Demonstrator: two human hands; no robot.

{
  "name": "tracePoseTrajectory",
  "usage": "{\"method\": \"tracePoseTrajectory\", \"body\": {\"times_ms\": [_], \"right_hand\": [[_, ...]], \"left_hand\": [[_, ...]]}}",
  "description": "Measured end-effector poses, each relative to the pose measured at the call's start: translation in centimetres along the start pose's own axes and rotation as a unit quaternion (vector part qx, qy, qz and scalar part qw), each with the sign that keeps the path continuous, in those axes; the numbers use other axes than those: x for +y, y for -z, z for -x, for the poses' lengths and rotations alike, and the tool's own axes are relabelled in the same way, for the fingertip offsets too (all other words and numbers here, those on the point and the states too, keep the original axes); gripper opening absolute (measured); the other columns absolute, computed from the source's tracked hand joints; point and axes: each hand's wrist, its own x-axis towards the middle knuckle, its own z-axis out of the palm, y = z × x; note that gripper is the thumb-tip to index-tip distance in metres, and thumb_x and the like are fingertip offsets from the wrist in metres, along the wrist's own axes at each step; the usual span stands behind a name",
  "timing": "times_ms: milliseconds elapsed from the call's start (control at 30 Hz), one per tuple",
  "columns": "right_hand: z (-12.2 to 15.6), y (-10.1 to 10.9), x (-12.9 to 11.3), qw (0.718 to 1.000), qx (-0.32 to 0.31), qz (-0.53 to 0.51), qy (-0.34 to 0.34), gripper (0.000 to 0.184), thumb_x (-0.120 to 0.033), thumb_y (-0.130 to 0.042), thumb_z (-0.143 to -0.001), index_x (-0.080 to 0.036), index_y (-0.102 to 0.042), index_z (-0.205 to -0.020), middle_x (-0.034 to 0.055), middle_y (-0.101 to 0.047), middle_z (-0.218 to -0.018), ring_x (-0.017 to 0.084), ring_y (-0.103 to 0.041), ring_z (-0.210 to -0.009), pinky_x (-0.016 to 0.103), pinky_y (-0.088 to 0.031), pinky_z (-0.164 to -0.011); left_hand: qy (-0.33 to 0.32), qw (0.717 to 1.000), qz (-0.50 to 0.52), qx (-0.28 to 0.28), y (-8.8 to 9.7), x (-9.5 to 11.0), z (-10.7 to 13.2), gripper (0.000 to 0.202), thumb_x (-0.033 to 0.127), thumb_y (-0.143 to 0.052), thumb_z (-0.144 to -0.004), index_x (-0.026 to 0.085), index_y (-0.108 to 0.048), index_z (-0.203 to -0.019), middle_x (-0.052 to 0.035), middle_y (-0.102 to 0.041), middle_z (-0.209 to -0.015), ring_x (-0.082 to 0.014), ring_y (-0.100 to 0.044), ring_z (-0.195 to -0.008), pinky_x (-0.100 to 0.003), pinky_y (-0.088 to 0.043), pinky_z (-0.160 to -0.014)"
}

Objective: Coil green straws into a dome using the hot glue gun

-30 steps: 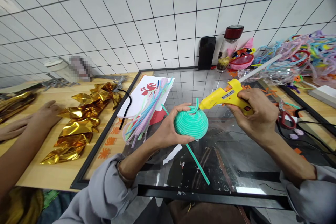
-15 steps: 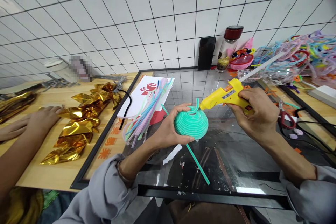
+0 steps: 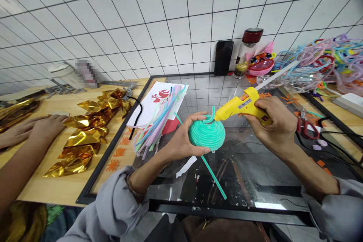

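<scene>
My left hand (image 3: pixel 185 138) grips a round green coil (image 3: pixel 208 136) of pipe cleaner from its left side, thumb below and fingers behind. The coil's loose end curls upward at the top. In my right hand (image 3: pixel 276 124) is a yellow hot glue gun (image 3: pixel 236 104), pointing left and down. Its nozzle reaches the coil's top beside the curled end; any glue there is too small to tell. A pale glue stick (image 3: pixel 278 75) juts from the gun's back. Below the coil, a straight green pipe cleaner (image 3: pixel 215 179) slants over the dark glossy tabletop (image 3: pixel 255 151).
Pastel pipe cleaners (image 3: pixel 159 117) lie on white paper (image 3: pixel 144 100) to the left. Against the wall stand a phone (image 3: pixel 223 58) and a glass bottle (image 3: pixel 244 58). Scissors (image 3: pixel 308 128) and cords are at right. Another person's hands (image 3: pixel 47 130) rest near gold foil (image 3: pixel 85 138).
My right hand has shifted slightly left and down with the glue gun, bringing the nozzle closer over the coil's top. My left hand and the coil have hardly moved.
</scene>
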Motion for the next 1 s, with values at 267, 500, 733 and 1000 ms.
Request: {"method": "tracePoseTrajectory", "body": {"times_ms": [267, 500, 733, 1000], "right_hand": [[0.4, -0.7, -0.8, 0.999, 0.01, -0.005, -0.044, 0.015, -0.026, -0.07, -0.086, -0.025, -0.057, -0.094, 0.0032, -0.067, -0.08, 0.021, -0.063, -0.07, 0.036, -0.05, -0.061], [1.4, -1.3, 2.4, 0.975, 0.011, -0.03, -0.221, 0.024, -0.038, -0.076, -0.074, -0.022, -0.066, -0.089, 0.0032, -0.069, -0.08, 0.02, -0.064, -0.066, 0.034, -0.051, -0.059], [3.2, -2.2, 5.3, 0.906, -0.224, 0.095, -0.346, 0.033, -0.042, -0.071, -0.072, -0.016, -0.074, -0.092, 0.0095, -0.075, -0.082, 0.029, -0.07, -0.074, 0.037, -0.05, -0.063], [4.0, -1.8, 5.5, 0.932, -0.268, 0.197, -0.144, 0.038, -0.051, -0.065, -0.083, -0.015, -0.072, -0.091, 0.0138, -0.07, -0.084, 0.031, -0.065, -0.075, 0.038, -0.047, -0.06]], "left_hand": [[0.0, 1.0, 0.002, 0.0, 0.0, 0.0, 0.1, 0.084, 0.032, -0.093, -0.058, 0.023, -0.048, -0.128, -0.018, -0.044, -0.155, -0.0365, -0.043, -0.145, -0.054, -0.035, -0.119], [-0.008, 1.0, -0.003, -0.004, 0.1, 0.0, 0.1, 0.082, 0.032, -0.094, -0.057, 0.023, -0.049, -0.125, -0.0185, -0.045, -0.153, -0.0374, -0.042, -0.145, -0.058, -0.034, -0.119], [-0.01, 1.0, -0.002, -0.028, 0.6, 0.0, 0.1, 0.08, 0.03, -0.092, -0.059, 0.024, -0.048, -0.126, -0.0178, -0.043, -0.154, -0.0377, -0.04, -0.147, -0.059, -0.032, -0.12], [-0.045, 0.994, -0.062, -0.073, 1.5, 1.0, 0.0, 0.076, 0.025, -0.087, -0.066, 0.024, -0.047, -0.131, -0.0181, -0.042, -0.154, -0.0368, -0.042, -0.145, -0.059, -0.032, -0.121]]}}
